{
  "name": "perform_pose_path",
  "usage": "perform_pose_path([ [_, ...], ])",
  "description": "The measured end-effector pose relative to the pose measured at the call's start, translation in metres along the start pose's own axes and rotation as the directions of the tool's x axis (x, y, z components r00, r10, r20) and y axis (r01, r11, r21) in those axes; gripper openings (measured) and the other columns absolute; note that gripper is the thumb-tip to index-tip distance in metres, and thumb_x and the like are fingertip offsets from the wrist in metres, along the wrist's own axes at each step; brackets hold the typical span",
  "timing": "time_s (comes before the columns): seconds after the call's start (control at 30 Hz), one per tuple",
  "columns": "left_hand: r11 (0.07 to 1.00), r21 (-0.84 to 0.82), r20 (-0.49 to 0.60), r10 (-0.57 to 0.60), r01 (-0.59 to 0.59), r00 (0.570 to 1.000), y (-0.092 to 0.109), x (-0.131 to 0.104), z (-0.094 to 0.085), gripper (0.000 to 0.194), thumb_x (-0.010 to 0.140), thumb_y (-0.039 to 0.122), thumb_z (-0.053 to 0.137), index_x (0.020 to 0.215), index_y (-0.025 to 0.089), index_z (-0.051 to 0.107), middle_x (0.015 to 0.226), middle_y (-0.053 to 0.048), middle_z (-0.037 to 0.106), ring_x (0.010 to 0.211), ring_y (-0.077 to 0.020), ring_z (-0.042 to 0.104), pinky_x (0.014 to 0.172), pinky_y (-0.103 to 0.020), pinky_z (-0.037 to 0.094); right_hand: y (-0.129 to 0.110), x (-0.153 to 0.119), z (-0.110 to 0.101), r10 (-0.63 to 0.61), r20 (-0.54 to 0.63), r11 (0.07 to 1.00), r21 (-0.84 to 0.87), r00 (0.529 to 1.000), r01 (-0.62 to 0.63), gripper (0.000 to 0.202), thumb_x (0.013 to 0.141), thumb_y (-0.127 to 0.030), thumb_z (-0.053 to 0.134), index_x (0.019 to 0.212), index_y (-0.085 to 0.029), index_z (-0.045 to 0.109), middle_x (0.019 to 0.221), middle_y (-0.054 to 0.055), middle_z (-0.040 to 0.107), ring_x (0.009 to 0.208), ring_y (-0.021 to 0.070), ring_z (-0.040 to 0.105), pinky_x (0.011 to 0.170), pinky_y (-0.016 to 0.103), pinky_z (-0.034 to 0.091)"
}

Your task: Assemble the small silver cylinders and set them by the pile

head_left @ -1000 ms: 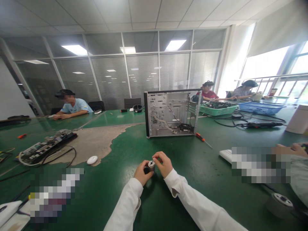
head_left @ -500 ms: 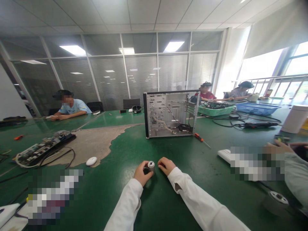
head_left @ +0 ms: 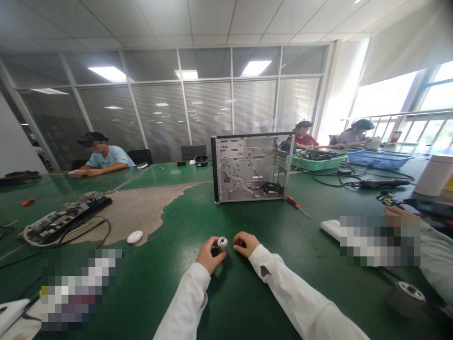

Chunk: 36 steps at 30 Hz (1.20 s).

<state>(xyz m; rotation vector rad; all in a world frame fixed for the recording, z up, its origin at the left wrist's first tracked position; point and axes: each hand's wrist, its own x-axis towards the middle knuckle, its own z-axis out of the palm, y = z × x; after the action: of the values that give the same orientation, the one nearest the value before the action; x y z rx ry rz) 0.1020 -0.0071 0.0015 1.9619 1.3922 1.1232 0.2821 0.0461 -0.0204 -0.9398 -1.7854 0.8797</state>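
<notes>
My left hand (head_left: 208, 256) is wrapped round a small grey cylinder (head_left: 222, 244), which stands upright on the green tabletop. Its pale round top shows dark holes or marks; its exact kind is unclear. Just right of the cylinder and apart from it is my right hand (head_left: 246, 244). The right fingers are curled towards the thumb, and whether they pinch something small cannot be made out. Beyond both hands an open computer case (head_left: 253, 167) stands on the table, with loose wires inside. An orange-handled screwdriver (head_left: 293, 203) lies at its right foot.
Left lie a bare circuit assembly (head_left: 67, 219) with cables and a white oval case (head_left: 134, 237). At right are a co-worker's hand (head_left: 401, 217), a similar cylinder (head_left: 406, 300), a green basket (head_left: 318, 163) and a blue basket (head_left: 380, 160). Other people sit across the table.
My right hand has shifted very slightly right. The co-worker's hand at the right has moved left with a small board-like part; my left hand and the cylinder stay put.
</notes>
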Motion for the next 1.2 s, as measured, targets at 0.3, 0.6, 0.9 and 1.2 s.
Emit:
perform_pose_path([
  [0.3,0.999,-0.008,0.022,-0.031,0.031,0.999,0.002,-0.001,-0.001,0.031,0.058,0.017,0.055,0.089,0.018,0.05,0.087,-0.004,0.058,0.081,-0.0176,0.052,0.073,-0.029,0.038,0.032,0.019,-0.035,0.538,-0.241,0.655,0.723,0.808,-0.22,0.014,0.056,-0.027,0.06,0.061,-0.015,0.054,0.051,0.0,0.055,0.044,0.0076,0.049,0.043,0.021,0.04],
  [0.6,0.999,-0.037,0.008,-0.033,0.033,0.999,-0.003,-0.001,0.001,0.031,0.058,0.018,0.056,0.089,0.019,0.05,0.087,-0.004,0.059,0.082,-0.0184,0.052,0.072,-0.029,0.037,0.035,0.018,-0.036,0.634,-0.134,0.43,0.88,0.762,-0.202,0.006,0.057,-0.014,0.06,0.061,-0.014,0.055,0.052,0.001,0.058,0.045,0.0075,0.051,0.045,0.021,0.044],
  [0.9,0.994,-0.104,-0.007,-0.036,0.035,0.999,-0.001,-0.001,0.001,0.031,0.057,0.017,0.058,0.087,0.02,0.053,0.085,-0.004,0.06,0.08,-0.0193,0.052,0.072,-0.03,0.036,0.03,0.018,-0.035,0.627,-0.122,0.417,0.886,0.77,-0.2,0.015,0.051,-0.011,0.064,0.064,-0.015,0.056,0.05,0.001,0.058,0.044,0.0094,0.052,0.041,0.021,0.044],
  [1.2,0.805,-0.578,-0.103,-0.237,0.136,0.966,-0.001,0.006,-0.005,0.03,0.055,0.016,0.053,0.085,0.016,0.054,0.083,-0.005,0.06,0.076,-0.0168,0.054,0.061,-0.025,0.039,0.033,0.019,-0.035,0.624,-0.11,0.403,0.893,0.773,-0.198,0.015,0.051,-0.007,0.063,0.061,-0.015,0.056,0.05,0.0,0.058,0.043,0.0081,0.052,0.042,0.02,0.044],
])
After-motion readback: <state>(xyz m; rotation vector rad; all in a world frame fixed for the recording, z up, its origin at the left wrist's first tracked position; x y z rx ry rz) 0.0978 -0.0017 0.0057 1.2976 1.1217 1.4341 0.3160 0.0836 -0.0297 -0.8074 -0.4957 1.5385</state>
